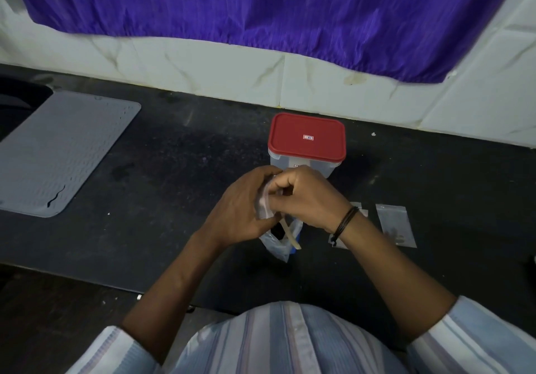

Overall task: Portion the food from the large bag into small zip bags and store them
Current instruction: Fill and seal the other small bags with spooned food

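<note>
Above the counter [174,153], both hands' fingers [285,183] pinch a small zip bag [264,202].

The left hand [240,208] and right hand [304,196] cover most of the small zip bag [264,205] pinched between them, the right wrist hides part of another bag [358,214] on the counter, and the grey mat [58,153] runs off the left edge.
</note>
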Motion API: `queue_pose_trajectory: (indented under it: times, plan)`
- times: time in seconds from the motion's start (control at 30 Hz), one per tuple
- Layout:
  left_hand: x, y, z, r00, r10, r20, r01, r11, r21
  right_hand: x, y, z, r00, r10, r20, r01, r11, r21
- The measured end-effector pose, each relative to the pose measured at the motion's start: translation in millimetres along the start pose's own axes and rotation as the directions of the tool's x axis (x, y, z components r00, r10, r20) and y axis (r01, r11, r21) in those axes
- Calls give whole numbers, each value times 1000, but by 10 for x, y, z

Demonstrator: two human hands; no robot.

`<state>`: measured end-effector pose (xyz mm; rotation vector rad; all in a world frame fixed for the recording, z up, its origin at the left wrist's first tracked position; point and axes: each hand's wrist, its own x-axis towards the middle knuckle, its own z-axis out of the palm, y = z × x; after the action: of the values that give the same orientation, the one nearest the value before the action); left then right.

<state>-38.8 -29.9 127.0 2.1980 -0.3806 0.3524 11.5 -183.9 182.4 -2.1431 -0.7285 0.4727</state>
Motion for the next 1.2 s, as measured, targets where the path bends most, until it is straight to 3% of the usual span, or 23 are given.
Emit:
queue_pose_trajectory:
  times: [0.13, 0.23, 0.33, 0.4, 0.5, 0.57, 0.63, 0.77, 0.9, 1.03, 1.2]
  plan:
    - [-5, -34, 30, 1000, 10, -13, -11, 999, -32, -24, -36, 17, 998, -47, -36, 42, 991, -131]
    - [-31, -97, 36, 997, -18, -70, 15, 999, -50, -42, 8, 68, 992, -121, 21, 123, 989, -77]
    - [-54, -148, 0, 981, -104, -163, 95, 994, -61, -114, 155, 109, 961, -161, -223, 180, 982, 65]
    - [-86, -179, -17, 944, -247, -219, 238, 969, -69, -205, 342, 153, 937, -145, -319, 155, 988, 3]
    - [-152, -237, 54, 846, -481, -229, 474, 876, -88, -436, 675, 272, 991, -14, -134, -22, 965, -262]
    - [-186, -260, 141, 757, -622, -199, 615, 782, -102, -587, 863, 372, 1000, 14, -9, -16, 868, -496]
    - [-197, -250, 224, 667, -730, -151, 716, 684, -139, -682, 969, 465, 999, 1, 50, 30, 787, -617]
    - [-154, -228, 363, 621, -780, -77, 770, 626, -125, -656, 1061, 568, 993, -117, 33, 112, 778, -618]
    - [-91, -275, 438, 555, -832, -8, 822, 550, -149, -615, 1126, 617, 961, -250, -117, 117, 755, -645]
    - [-85, -327, 496, 495, -869, 13, 838, 474, -271, -574, 1096, 620, 940, -208, -272, 4, 801, -599]
    - [-82, -323, 545, 452, -889, 71, 823, 385, -418, -537, 1048, 714, 938, -24, -345, -113, 922, -371]
